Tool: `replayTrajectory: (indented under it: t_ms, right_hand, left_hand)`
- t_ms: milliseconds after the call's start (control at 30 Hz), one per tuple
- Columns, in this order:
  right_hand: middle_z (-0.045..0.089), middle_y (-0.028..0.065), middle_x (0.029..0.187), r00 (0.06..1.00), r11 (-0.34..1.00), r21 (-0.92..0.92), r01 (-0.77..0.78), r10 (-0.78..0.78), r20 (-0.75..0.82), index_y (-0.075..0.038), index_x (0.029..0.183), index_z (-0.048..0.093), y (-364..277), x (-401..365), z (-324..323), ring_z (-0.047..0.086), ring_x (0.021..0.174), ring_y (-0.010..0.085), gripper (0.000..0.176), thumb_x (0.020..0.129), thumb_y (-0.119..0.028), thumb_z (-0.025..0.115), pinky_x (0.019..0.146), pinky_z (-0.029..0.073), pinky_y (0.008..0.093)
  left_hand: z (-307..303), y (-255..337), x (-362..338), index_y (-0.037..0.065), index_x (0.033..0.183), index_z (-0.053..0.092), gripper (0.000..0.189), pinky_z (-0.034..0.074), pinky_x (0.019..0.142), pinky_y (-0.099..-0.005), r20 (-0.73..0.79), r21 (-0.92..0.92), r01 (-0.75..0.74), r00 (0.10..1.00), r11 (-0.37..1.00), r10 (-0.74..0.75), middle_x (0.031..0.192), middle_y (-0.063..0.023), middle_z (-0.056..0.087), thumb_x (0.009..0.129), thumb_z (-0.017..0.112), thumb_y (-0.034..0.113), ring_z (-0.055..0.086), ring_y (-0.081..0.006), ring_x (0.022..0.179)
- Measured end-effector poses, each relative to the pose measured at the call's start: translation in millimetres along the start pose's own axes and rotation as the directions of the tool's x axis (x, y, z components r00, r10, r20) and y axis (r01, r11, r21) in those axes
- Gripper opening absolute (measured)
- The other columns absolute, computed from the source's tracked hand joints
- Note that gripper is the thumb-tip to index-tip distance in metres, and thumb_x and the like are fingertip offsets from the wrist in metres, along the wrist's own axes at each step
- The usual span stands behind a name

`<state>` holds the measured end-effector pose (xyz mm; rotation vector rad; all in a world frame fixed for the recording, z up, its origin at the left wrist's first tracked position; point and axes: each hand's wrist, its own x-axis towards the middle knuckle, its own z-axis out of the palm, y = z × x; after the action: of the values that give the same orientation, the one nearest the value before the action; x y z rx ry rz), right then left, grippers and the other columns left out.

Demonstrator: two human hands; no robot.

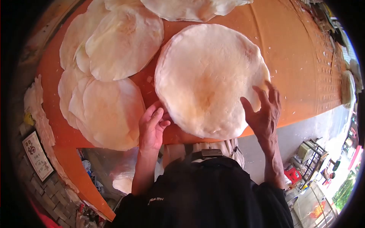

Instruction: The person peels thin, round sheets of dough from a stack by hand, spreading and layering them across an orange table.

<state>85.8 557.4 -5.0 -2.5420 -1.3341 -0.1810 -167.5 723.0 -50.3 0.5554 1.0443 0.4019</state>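
A large, round, pale flatbread [209, 72], browned near its middle, lies in front of me on the orange table [296, 72]. Layered rims along its left side show more rounds beneath it. My left hand [153, 123] is at its lower left edge, palm turned up and fingers loosely bent apart, fingertips right at the rim. On the other side, my right hand [266, 110] is spread over the right edge, thumb and fingers apart with the fingertips on or just above the bread. Neither hand grips anything.
Overlapping flatbreads form an upper left pile [125, 41] and a lower left pile [112, 110]. Another flatbread [194, 7] lies at the far edge of view. Crumbs dot the table. A framed sign [38, 155] is at left, and a metal rack [313, 155] stands on the floor at right.
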Motion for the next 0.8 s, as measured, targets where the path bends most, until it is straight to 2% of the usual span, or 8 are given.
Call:
replayTrajectory:
  t_ms: [100,167,233,333,400,533,667,800]
  right_hand:
    - [0.059,0.0193,0.108,0.999,0.999,-0.028,-0.019,0.017,-0.051,-0.003,0.104,0.063,-15.7,7.6,-4.4,0.059,0.095,0.0348,0.044,0.067,-0.02,0.08,0.08,0.05,0.0393]
    - [0.065,0.0176,0.099,0.936,0.779,0.551,-0.299,0.126,0.328,-0.002,0.103,0.064,-28.0,7.3,13.1,0.063,0.085,0.0309,0.044,0.067,-0.022,0.08,0.077,0.051,0.0373]
    - [0.066,0.0147,0.094,0.788,0.439,0.713,-0.546,-0.019,0.615,-0.001,0.104,0.064,-58.4,3.7,35.9,0.063,0.079,0.0224,0.045,0.068,-0.022,0.081,0.071,0.052,0.0334]
    - [0.066,0.0094,0.093,0.878,0.573,0.778,-0.259,-0.197,0.437,0.001,0.108,0.062,-79.7,-2.3,51.0,0.062,0.081,0.0151,0.042,0.073,-0.015,0.079,0.07,0.052,0.0285]
    - [0.066,0.0083,0.09,0.767,0.399,0.759,-0.514,-0.184,0.615,0.003,0.104,0.062,-71.4,0.6,57.5,0.062,0.077,0.0134,0.037,0.074,-0.014,0.078,0.068,0.051,0.0273]
    - [0.066,0.0044,0.076,0.731,0.392,0.717,-0.576,-0.145,0.667,0.006,0.09,0.065,-73.7,1.7,61.8,0.06,0.067,0.0107,0.019,0.081,-0.011,0.069,0.063,0.048,0.0238]
    - [0.064,0.0099,0.064,0.926,0.594,0.754,-0.28,-0.041,0.375,0.005,0.081,0.063,-75.1,-0.5,80.8,0.055,0.058,0.0101,0.013,0.082,-0.008,0.063,0.055,0.046,0.0265]
    - [0.06,0.0188,0.063,0.925,0.543,0.82,-0.18,-0.191,0.329,-0.001,0.078,0.063,-88.5,-9.3,88.1,0.062,0.057,0.033,0.008,0.076,-0.009,0.064,0.053,0.049,0.0354]
  left_hand:
    - [1.4,-2.4,1.3,0.002,0.12,0.053,0.033,0.051,0.069,-0.0208,0.011,-0.059,0.027,1.0,0.998,-0.026,0.101,-0.0029,0.064,0.091,0.06,0.016,0.062,-0.0106,0.087]
    - [3.2,-11.3,10.6,0.003,0.12,0.053,0.033,0.05,0.071,-0.0222,0.027,-0.124,0.043,0.999,0.991,-0.04,0.102,-0.003,0.064,0.091,0.06,0.017,0.061,-0.0109,0.088]
    - [6.3,-14.6,13.8,0.005,0.118,0.055,0.033,0.049,0.074,-0.0247,0.036,-0.15,0.061,0.998,0.987,-0.057,0.1,-0.0019,0.064,0.089,0.063,0.017,0.059,-0.011,0.087]
    - [25.2,-14.5,6.1,0.005,0.115,0.055,0.032,0.049,0.076,-0.0254,0.06,-0.086,-0.036,0.997,0.996,0.041,0.098,-0.0007,0.063,0.087,0.065,0.016,0.059,-0.011,0.086]
    - [28.1,-15.0,8.2,0.002,0.112,0.055,0.036,0.047,0.08,-0.025,0.091,-0.005,-0.07,0.993,0.998,0.07,0.098,-0.0029,0.062,0.083,0.071,0.016,0.058,-0.0104,0.089]
    - [29.6,-16.2,11.8,-0.001,0.112,0.055,0.043,0.046,0.082,-0.0251,0.099,0.182,-0.171,0.983,0.968,0.155,0.098,-0.0061,0.063,0.078,0.076,0.017,0.058,-0.0106,0.09]
    - [29.0,-17.4,12.6,-0.003,0.109,0.056,0.043,0.044,0.082,-0.0256,0.068,0.289,-0.233,0.972,0.929,0.223,0.098,-0.0071,0.063,0.076,0.076,0.015,0.058,-0.0118,0.09]
    - [7.8,-38.5,24.3,-0.002,0.105,0.059,0.034,0.044,0.083,-0.0257,-0.002,0.433,-0.299,0.943,0.85,0.333,0.099,-0.0059,0.063,0.077,0.071,0.013,0.057,-0.0116,0.09]
